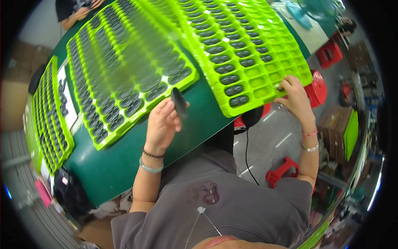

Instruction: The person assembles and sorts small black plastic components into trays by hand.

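Observation:
My left hand is closed on a dark oval piece, slightly blurred, held upright between thumb and fingers above the near edge of a green tray. Pairs of similar dark ovals fill much of that tray's pockets. To the right lies a second green tray, jutting past the table edge. Several of its columns hold dark ovals, while its right-hand pockets are bare. My right hand grips this tray's near right rim with curled fingers. A small dark spot shows at its fingertips, too small to name.
Another filled green tray lies at the far left of the green table, beside a white sheet with loose dark pieces. A teal fan stands at the back right. Red stools are on the floor. Across the table, a person's hands show.

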